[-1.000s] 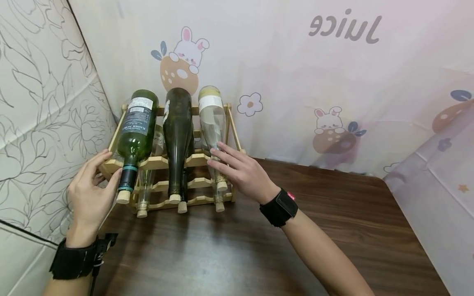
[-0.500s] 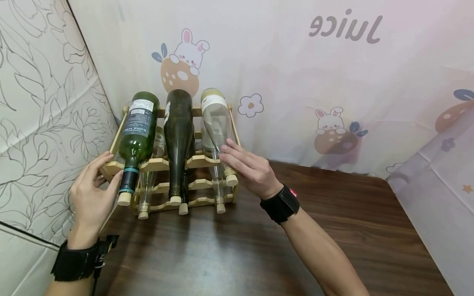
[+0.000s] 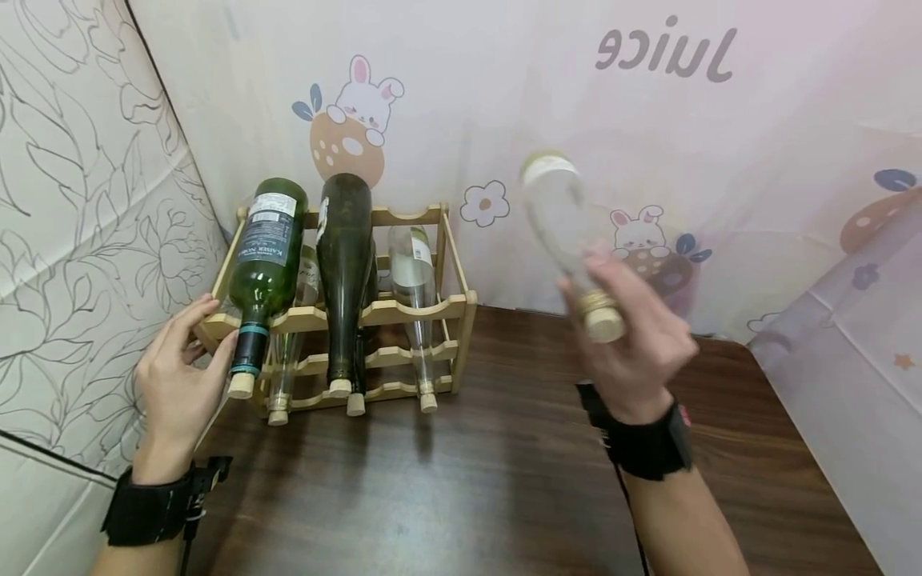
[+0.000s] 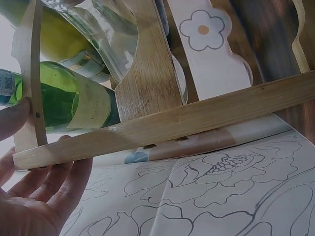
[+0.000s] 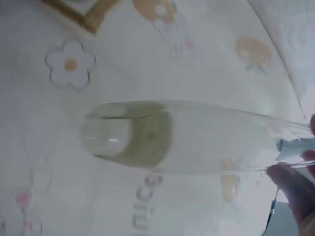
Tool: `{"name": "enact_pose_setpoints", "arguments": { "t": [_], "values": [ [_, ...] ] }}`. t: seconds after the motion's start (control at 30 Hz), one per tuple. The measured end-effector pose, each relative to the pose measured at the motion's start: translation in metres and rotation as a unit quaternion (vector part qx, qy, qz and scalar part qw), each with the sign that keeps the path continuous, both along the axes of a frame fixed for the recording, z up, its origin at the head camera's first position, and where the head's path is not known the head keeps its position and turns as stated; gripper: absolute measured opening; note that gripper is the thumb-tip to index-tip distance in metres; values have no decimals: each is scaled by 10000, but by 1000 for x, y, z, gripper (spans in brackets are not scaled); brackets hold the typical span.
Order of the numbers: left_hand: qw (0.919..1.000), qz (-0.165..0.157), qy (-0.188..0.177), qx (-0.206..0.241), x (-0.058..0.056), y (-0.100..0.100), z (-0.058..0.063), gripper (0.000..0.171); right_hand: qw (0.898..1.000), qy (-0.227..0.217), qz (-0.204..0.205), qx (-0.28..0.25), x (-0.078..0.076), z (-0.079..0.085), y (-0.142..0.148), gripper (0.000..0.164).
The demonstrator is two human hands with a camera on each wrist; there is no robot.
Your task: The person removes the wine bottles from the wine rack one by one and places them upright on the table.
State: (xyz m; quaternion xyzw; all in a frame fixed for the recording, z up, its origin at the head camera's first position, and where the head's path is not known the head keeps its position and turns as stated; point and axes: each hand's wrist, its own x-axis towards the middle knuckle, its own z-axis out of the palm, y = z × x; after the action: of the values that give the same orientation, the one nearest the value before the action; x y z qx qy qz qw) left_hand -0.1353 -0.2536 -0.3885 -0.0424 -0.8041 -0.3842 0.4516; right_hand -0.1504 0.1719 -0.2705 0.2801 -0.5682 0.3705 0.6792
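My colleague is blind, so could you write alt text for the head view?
A right hand holds a clear, corked bottle above a brown table. To the left, a left hand grips the front left corner of a wooden rack holding corked bottles.

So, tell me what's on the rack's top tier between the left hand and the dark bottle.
The blue-labelled green bottle lies between the left hand and the dark bottle; the head view shows it.

Your right hand point(image 3: 637, 336) holds 1 clear bottle point(image 3: 558, 212): corked, white band near base, neck tilted down toward you, raised beside the wooden rack point(image 3: 467, 328). Rack upright, 1 corner in your left hand point(image 3: 176, 372), 5 corked bottles point(image 3: 344, 256) inside.
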Motion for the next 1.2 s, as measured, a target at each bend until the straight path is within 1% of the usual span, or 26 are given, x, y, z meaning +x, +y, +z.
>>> {"name": "enact_pose_setpoints", "arguments": {
  "t": [0.07, 0.13, 0.23, 0.3, 0.37, 0.43, 0.53, 0.57, 0.6, 0.63, 0.67, 0.7, 0.77, 0.8, 0.87, 0.9, 0.93, 1.0, 1.03, 1.1, 1.17, 1.2],
  "values": [
    [10000, 34, 47, 35, -2, 0, -1, 51, 9973, -423, -453, -405, 10, 8, 20, 46],
    [10000, 48, 44, 40, -3, 0, -2, 50, 9907, -843, -837, -665, 15, 13, 43, 49],
    [10000, 75, 44, 16, -1, -3, -2, 51, 9759, -1558, -1293, -819, 18, 13, 85, 39],
    [10000, 92, 26, 18, 1, -6, -2, 51, 9617, -2079, -1605, -786, 19, 12, 115, 30],
    [9999, 120, 31, 29, 3, -8, -3, 52, 9410, -2610, -2021, -737, 18, 9, 143, 23],
    [9999, 128, 28, 39, 4, -9, -4, 52, 9173, -3068, -2471, -588, 16, 7, 170, 21],
    [9999, 117, 27, 33, 2, -8, -5, 52, 8827, -3553, -3037, -485, 11, 6, 202, 17],
    [9999, 111, 25, 33, 1, -7, -5, 52, 8733, -3690, -3151, -433, 9, 6, 212, 17],
    [9999, 109, 12, 35, 0, -6, -6, 53, 8592, -3881, -3307, -426, 7, 6, 221, 20],
    [9999, 102, -2, 51, -1, -5, -6, 53, 8449, -4064, -3444, -488, 4, 6, 229, 21],
    [9999, 79, -15, 84, -2, -4, -5, 53, 8284, -4271, -3589, -501, 2, 6, 236, 25],
    [9999, 62, -26, 105, -3, -3, -5, 53, 8096, -4507, -3723, -522, 0, 7, 243, 28],
    [9999, 33, -38, 123, -4, -3, -4, 53, 7684, -5003, -3941, -627, -4, 7, 254, 37],
    [9999, 19, -47, 123, -4, -3, -4, 53, 7500, -5210, -4018, -676, -6, 8, 258, 40],
    [9999, -14, -14, 112, -5, -3, -4, 53, 7193, -5579, -4070, -763, -11, 8, 268, 40],
    [9999, -19, 6, 100, -5, -3, -4, 53, 7093, -5725, -4039, -774, -13, 9, 272, 40],
    [10000, -14, 24, 83, -5, -3, -4, 53, 7028, -5844, -3983, -770, -16, 9, 276, 40],
    [10000, -3, 57, 59, -5, -3, -4, 53, 6876, -6098, -3869, -749, -22, 9, 284, 31],
    [10000, 5, 70, 53, -5, -3, -4, 53, 6772, -6246, -3818, -741, -25, 9, 288, 31],
    [10000, 27, 60, 39, -5, -3, -5, 54, 6630, -6473, -3698, -683, -28, 10, 295, 42],
    [10000, 40, 40, 43, -4, -3, -6, 55, 6441, -6678, -3670, -669, -30, 11, 302, 47],
    [10000, 56, 22, 38, -4, -3, -6, 56, 6391, -6742, -3645, -648, -30, 10, 304, 54]
  ]
}}
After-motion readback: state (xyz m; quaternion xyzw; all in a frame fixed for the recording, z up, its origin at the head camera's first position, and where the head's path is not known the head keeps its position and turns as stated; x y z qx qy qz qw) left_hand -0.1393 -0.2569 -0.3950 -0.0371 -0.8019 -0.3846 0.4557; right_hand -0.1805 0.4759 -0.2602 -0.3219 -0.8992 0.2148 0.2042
